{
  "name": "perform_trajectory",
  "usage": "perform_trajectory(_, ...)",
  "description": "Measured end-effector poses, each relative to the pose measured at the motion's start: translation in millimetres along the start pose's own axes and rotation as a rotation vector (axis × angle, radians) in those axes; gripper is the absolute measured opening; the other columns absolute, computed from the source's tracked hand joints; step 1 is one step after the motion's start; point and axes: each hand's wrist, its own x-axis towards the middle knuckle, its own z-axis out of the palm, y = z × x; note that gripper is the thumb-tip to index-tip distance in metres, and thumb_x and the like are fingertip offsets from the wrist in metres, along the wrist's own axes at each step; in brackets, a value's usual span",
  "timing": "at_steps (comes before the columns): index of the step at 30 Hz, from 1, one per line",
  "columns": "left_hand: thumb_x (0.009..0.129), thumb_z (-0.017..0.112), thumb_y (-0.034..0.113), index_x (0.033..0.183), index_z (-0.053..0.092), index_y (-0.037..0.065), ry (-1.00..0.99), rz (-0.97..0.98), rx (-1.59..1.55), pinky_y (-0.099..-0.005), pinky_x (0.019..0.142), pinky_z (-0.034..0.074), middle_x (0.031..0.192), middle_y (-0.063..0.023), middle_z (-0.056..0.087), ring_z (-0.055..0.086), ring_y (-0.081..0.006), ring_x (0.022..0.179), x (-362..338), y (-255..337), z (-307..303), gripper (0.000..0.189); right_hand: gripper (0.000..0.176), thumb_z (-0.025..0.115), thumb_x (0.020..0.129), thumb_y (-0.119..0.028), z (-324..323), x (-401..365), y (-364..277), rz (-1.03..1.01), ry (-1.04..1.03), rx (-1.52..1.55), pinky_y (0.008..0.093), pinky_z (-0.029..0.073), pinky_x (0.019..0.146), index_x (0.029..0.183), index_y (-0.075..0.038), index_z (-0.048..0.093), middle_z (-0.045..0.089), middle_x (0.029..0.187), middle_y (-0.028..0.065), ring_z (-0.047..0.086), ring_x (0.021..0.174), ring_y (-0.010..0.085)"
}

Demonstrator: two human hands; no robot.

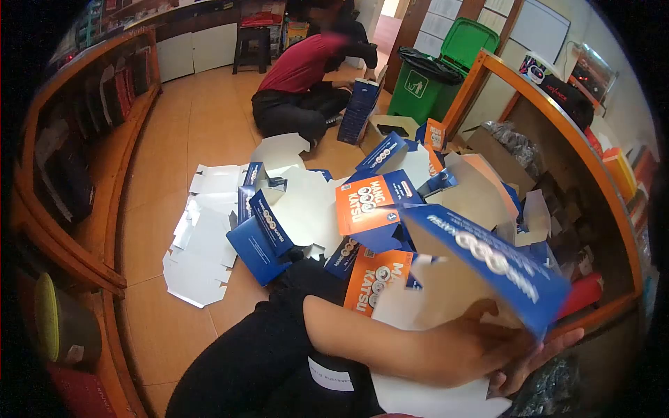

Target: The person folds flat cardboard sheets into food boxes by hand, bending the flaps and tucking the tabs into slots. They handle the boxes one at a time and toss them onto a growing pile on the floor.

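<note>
Blue carton (488, 261) | long axis upper-left to lower-right | left hand (474, 355) grip clamped on lower edge

- Left forearm (376, 334), bare below a black sleeve, reaches from the lower left across to the right.
- Left hand (474, 352) shows its back to the camera, its fingers (557, 340) pointing right and lightly bent in a grip, thumb hidden.
</note>
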Motion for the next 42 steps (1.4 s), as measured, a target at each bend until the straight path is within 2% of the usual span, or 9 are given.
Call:
perform_trajectory(9, 0.079, 0.055, 0.027, 0.124, 0.043, 0.012, -0.132, 0.261, -0.207, -0.0489, 0.098, 0.022, 0.116, -0.0165, 0.05, 0.044, -0.0285, 0.116, -9.7, -38.0, -17.7, 0.049, 0.106, 0.063, 0.069, -0.056, 14.5, 18.6, -44.3, 0.309, 0.115, -0.081, 0.0453, 0.033, 0.1, 0.14, -0.005, 0.004, 0.019, 0.139, 0.0211, 0.039, 0.12, 0.033)
perform_trajectory(13, 0.088, 0.042, 0.048, 0.139, 0.004, 0.005, 0.421, 0.041, -1.411, -0.0442, 0.102, 0.03, 0.133, -0.019, 0.033, 0.039, -0.028, 0.121, -20.3, -53.5, -48.8, 0.077, 0.072, 0.054, 0.083, -0.035, 19.4, -2.0, -37.7, 0.152, 0.17, 0.273, 0.0486, 0.037, 0.096, 0.138, -0.01, 0.015, 0.039, 0.125, 0.0197, 0.043, 0.116, 0.0343)
perform_trajectory(15, 0.093, 0.04, 0.032, 0.135, 0.02, 0.003, 0.671, -0.419, -1.357, -0.0381, 0.087, 0.046, 0.113, -0.0156, 0.053, 0.055, -0.0229, 0.104, -10.9, -47.4, -83.1, 0.054, 0.064, 0.057, 0.082, -0.03, 19.1, -4.6, -38.8, 0.044, -0.005, 0.346, 0.0499, 0.037, 0.095, 0.135, -0.012, 0.025, 0.045, 0.121, 0.019, 0.044, 0.115, 0.0359)
perform_trajectory(21, 0.083, 0.06, 0.012, 0.126, 0.038, 0.002, 0.072, -0.455, -1.031, -0.0276, 0.091, 0.041, 0.116, -0.0102, 0.053, 0.052, -0.0147, 0.104, -18.6, -40.8, -77.0, 0.049, 0.066, 0.061, 0.078, -0.037, 10.9, 7.3, -43.3, 0.097, -0.12, 0.195, 0.0513, 0.026, 0.1, 0.133, -0.013, 0.033, 0.045, 0.124, 0.0195, 0.038, 0.119, 0.0392)
perform_trajectory(24, 0.088, 0.054, 0.022, 0.104, 0.055, 0.0, -0.405, -0.275, -0.794, -0.0296, 0.072, 0.041, 0.08, -0.0094, 0.059, 0.054, -0.0144, 0.075, -17.0, -22.4, -61.1, 0.027, 0.045, 0.041, 0.088, -0.037, 6.7, 21.2, -43.8, 0.124, -0.057, 0.072, 0.0516, 0.025, 0.101, 0.123, -0.008, 0.038, 0.047, 0.118, 0.0189, 0.038, 0.119, 0.0381)
perform_trajectory(28, 0.082, 0.06, 0.023, 0.094, 0.061, 0.01, -0.319, 0.095, -0.494, -0.0302, 0.07, 0.038, 0.078, -0.0037, 0.058, 0.053, -0.0189, 0.069, -23.1, -18.5, -41.3, 0.017, 0.034, 0.046, 0.086, -0.034, 17.1, 34.0, -44.7, 0.286, -0.337, 0.215, 0.043, 0.039, 0.078, 0.076, -0.005, 0.06, 0.046, 0.056, 0.0061, 0.045, 0.054, 0.0238)
perform_trajectory(35, 0.08, 0.064, 0.026, 0.107, 0.052, 0.01, 0.043, 0.069, -0.354, -0.0354, 0.081, 0.04, 0.1, -0.0125, 0.049, 0.054, -0.0261, 0.084, -27.7, -14.8, -17.5, 0.033, 0.013, 0.064, 0.061, -0.02, 24.3, 42.8, -55.6, 0.207, -0.291, 0.063, 0.0347, 0.029, 0.058, 0.063, -0.007, 0.061, 0.033, 0.051, 0.0023, 0.039, 0.052, 0.0206)
perform_trajectory(38, 0.082, 0.062, 0.026, 0.123, 0.034, 0.008, -0.201, -0.384, -0.76, -0.0376, 0.085, 0.04, 0.103, -0.018, 0.047, 0.056, -0.0297, 0.088, -33.9, -12.0, -21.2, 0.053, 0.017, 0.062, 0.059, -0.015, 19.7, 42.3, -55.5, 0.078, -0.232, 0.09, 0.034, 0.027, 0.059, 0.073, -0.007, 0.058, 0.034, 0.054, 0.0005, 0.035, 0.051, 0.017)
perform_trajectory(42, 0.086, 0.055, 0.017, 0.139, 0.009, 0.005, -0.502, -0.364, -0.744, -0.0324, 0.08, 0.045, 0.123, -0.0251, 0.04, 0.057, -0.0269, 0.093, -39.5, -15.4, -29.0, 0.071, 0.016, 0.059, 0.067, -0.011, 25.6, 40.9, -62.8, -0.042, -0.102, 0.114, 0.0398, 0.034, 0.067, 0.083, -0.008, 0.056, 0.039, 0.054, -0.0012, 0.04, 0.059, 0.0173)
